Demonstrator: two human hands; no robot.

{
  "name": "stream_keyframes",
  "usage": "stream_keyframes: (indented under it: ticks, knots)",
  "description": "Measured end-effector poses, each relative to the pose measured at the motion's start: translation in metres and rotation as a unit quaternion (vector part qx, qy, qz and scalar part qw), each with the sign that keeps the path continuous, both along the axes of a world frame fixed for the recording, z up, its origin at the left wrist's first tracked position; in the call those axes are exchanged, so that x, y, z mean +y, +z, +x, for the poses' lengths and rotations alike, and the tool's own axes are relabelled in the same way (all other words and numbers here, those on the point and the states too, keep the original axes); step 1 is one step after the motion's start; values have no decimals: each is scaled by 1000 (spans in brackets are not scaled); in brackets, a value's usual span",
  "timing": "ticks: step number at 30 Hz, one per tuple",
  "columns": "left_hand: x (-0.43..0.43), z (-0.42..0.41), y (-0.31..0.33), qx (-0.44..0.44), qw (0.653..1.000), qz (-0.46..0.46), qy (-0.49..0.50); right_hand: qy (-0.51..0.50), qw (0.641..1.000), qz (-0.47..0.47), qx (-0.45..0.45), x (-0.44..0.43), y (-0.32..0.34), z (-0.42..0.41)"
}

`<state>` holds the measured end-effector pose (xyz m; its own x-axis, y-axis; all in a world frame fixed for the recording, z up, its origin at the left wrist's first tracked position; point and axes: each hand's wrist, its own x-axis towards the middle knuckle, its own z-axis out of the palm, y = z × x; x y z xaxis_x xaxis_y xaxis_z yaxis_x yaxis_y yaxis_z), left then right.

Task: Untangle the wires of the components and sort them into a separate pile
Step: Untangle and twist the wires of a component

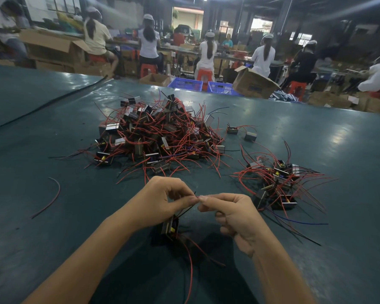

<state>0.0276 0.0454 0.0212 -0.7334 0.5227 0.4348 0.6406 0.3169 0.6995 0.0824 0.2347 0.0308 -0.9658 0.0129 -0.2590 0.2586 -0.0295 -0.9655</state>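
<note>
Green table (75,216): component (170,227) under left hand (162,200)

The left hand (162,202) hides the upper part of the small metal-cased component (170,227) at its 6 o'clock. One of the component's red leads (191,273) runs off the bottom edge. The thin wire (195,194) pinched between the left hand and the right hand (233,216) is mostly covered by fingertips. At 12 o'clock, the big heap of red-wired components (160,132) buries its lower pieces.
</note>
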Motion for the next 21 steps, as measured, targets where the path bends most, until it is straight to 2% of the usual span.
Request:
stream_keyframes:
  ticks: [6,11,19,21]
  knots:
    - [0,-1,-2,7,1000,-8,-4,-17,1000,-1,-9,-2,-1,-1]
    - [0,-2,-3,5,1000,-14,-3,-8,999,28,32,-2,0,1]
    - [0,-3,-5,-3,1000,-18,9,-10,997,24,79,-2,-3,0]
    - [0,-3,-4,-8,1000,-18,10,-11,993,31,114,-4,-5,-2]
